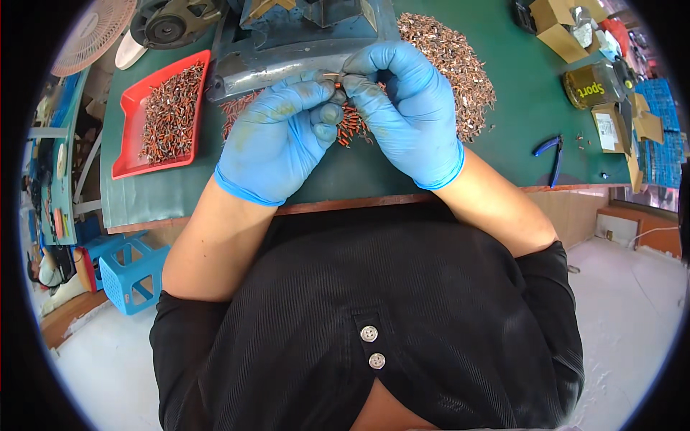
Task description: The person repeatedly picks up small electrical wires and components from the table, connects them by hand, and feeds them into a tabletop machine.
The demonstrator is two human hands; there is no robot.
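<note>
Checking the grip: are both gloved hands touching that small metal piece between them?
Touching. The head view shows the left hand and right hand pinching the small metal piece with their fingertips.

We note a red tray (131,136) of small dark parts near the left edge of the green bench (525,100). A white fan (92,32) stands past the bench's far left corner. Blue-handled pliers (552,154) lie near the right front edge. A dark jar with a yellow label (593,85) and cardboard boxes (557,21) crowd the far right corner. A blue plastic stool (133,276) sits on the floor, below the bench's left front corner.
</note>
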